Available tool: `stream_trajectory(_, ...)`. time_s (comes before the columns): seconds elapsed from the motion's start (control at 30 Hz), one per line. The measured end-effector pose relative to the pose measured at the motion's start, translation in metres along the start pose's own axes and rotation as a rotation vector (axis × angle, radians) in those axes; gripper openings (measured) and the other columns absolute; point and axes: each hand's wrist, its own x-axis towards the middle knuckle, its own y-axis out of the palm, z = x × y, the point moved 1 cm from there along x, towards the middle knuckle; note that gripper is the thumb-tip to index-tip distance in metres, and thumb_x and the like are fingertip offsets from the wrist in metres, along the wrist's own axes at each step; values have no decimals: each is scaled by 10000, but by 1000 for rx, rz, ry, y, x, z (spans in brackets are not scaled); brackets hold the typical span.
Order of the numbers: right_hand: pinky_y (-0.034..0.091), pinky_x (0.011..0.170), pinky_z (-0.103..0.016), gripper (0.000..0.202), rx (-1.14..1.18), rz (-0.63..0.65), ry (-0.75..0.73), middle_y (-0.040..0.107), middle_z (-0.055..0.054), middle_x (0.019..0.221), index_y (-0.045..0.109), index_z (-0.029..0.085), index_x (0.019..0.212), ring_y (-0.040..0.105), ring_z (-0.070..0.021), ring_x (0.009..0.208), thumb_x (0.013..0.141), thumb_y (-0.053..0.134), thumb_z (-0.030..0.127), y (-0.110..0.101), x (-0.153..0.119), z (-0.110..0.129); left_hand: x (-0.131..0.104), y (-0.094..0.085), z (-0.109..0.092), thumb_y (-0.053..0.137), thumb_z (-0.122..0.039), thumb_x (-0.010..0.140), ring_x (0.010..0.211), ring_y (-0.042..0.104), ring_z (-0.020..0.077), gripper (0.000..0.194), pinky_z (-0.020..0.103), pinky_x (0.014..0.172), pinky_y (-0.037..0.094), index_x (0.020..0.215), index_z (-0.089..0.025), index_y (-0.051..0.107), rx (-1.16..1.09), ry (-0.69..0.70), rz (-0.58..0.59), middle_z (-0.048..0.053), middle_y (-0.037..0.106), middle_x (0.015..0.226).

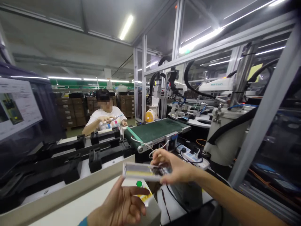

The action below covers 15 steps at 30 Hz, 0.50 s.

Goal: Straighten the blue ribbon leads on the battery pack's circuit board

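Observation:
A flat white rectangular part [141,171] with a yellowish strip and a dark patch at its right end is held up in front of me. My right hand [175,168] pinches its right end between thumb and fingers. Below it, my left hand [124,204] is cupped, its fingertips touching the part's lower left edge. Under the part, a green button [139,184] and a yellow label sit on a white box [150,210].
Black fixtures [103,150] ride on a white conveyor track at left. A green belt conveyor [160,130] runs toward a glass-walled robot cell [218,84]. A power strip [192,155] and cables lie nearby. A co-worker [105,117] sits behind the line handling small items.

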Motion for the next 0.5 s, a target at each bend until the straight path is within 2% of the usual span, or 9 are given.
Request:
stream_trajectory(0.07,487,910,-300,634,-110,81,-120,649,-15,1077,541,227,1066,620,-184,988,501,826,183,20,-26,8,-13,11,-5,361,-710,813,513,683,191,802,211,399,480,961,25,646,-27,-84,55,184,728,705)
stream_trajectory(0.13,481,941,-317,689,-257,71,-203,628,-28,1133,558,248,1143,605,-203,1023,510,816,164,33,-46,7,-21,22,-4,507,-467,800,557,688,201,523,223,431,497,956,11,650,40,-77,25,165,734,710)
stream_trajectory(0.2,426,1037,-374,723,-371,-105,-224,590,-63,1241,516,273,1264,557,-242,1145,596,784,203,41,-62,-5,-22,30,2,581,-258,730,630,688,187,384,227,528,519,1020,-14,643,132,49,-35,134,742,762)
stream_trajectory(0.27,316,1128,-443,653,-377,-438,-177,550,-94,1320,459,282,1343,480,-267,1264,736,699,283,51,-74,-23,-18,34,11,636,-246,735,668,679,172,410,233,607,514,1087,-37,627,212,176,-80,130,743,850)
stream_trajectory(0.33,327,1120,-467,562,-188,-734,-46,565,-111,1317,462,278,1346,485,-281,1272,819,615,399,71,-82,-44,-10,35,22,691,-313,753,700,675,181,455,247,648,498,1132,-74,609,257,258,-102,121,738,893)
stream_trajectory(0.37,399,1071,-448,551,-11,-743,11,585,-111,1302,470,275,1342,529,-279,1231,837,579,466,85,-83,-54,-7,34,28,718,-338,748,725,676,192,472,259,670,493,1141,-103,603,268,281,-100,110,736,904)
stream_trajectory(0.4,474,993,-432,569,193,-657,37,623,-121,1254,495,254,1324,592,-286,1152,837,541,543,102,-82,-61,-4,34,34,740,-357,742,760,674,201,479,273,703,491,1140,-131,602,281,302,-95,97,732,919)
stream_trajectory(0.47,543,869,-406,651,527,-515,69,689,-132,1130,587,204,1226,661,-302,1012,776,532,670,136,-77,-69,0,32,43,762,-385,736,869,657,219,478,301,802,478,1133,-174,600,338,367,-86,84,716,985)
stream_trajectory(0.5,554,829,-393,649,606,-531,78,715,-123,1048,622,194,1168,681,-294,936,757,539,689,151,-74,-70,0,31,47,755,-401,746,929,640,228,485,315,844,466,1151,-191,590,392,396,-92,85,700,1040)
